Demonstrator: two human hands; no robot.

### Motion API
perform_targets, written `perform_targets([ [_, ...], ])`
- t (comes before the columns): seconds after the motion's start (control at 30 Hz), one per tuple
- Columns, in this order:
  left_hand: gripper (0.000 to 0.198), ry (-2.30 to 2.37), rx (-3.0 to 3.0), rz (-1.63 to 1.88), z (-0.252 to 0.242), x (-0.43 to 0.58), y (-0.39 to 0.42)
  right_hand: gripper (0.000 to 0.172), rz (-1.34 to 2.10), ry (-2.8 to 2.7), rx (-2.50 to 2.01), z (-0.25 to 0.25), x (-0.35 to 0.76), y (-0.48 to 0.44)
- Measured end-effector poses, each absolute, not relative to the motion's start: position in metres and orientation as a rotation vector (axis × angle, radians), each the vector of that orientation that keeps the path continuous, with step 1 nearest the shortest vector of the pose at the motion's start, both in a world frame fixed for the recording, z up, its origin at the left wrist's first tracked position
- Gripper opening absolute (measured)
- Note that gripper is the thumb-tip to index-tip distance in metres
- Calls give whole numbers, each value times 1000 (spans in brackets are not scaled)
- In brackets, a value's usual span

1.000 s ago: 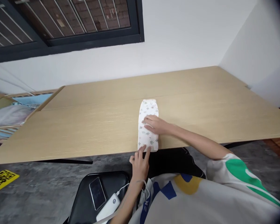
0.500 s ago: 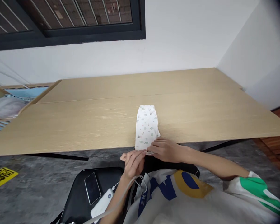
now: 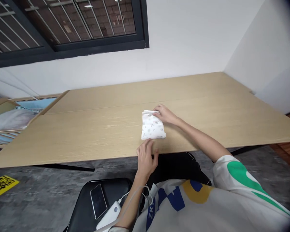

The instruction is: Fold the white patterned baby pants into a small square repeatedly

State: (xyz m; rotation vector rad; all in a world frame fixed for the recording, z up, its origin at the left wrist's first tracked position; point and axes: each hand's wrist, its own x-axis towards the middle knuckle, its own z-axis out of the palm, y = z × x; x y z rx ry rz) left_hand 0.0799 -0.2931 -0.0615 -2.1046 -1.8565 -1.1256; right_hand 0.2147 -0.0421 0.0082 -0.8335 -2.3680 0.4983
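Observation:
A white cloth [image 3: 152, 129] with a small scattered print lies folded into a short, roughly square packet near the table's front edge. What kind of item it is cannot be made out. My right hand [image 3: 164, 114] is at its far right corner, thumb on top and fingers curled over the far edge, gripping it. At the near edge is my left hand [image 3: 147, 158], its fingertips touching or almost touching the fold. The left fingers reach forward with the thumb apart, and nothing shows in that hand.
The wooden table [image 3: 99, 129] runs wide below a barred window [image 3: 96, 45]. On a black chair [image 3: 83, 206] at the lower left lie a phone [image 3: 98, 201] and a white power bank [image 3: 109, 216] with a cable. A slatted crib [image 3: 14, 131] stands at the left.
The long cloth strip has been folded over into a shorter packet lying fully on the table. My right hand has moved to its far edge; my left hand has let go and sits at the near edge.

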Motion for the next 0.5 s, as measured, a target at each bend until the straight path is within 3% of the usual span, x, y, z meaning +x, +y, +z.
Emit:
perform_targets([
  [0.17,46,-2021,-2088,-736,-70,94,-275,24,519,-2442,-1017,-32,198,-6],
  [0.3,52,-2077,-2069,-553,-75,101,-273,38,345,-2435,-1039,-37,193,-22],
  [0.5,49,-2099,-2035,-564,-76,100,-270,56,406,-2742,-309,-33,185,-100],
])
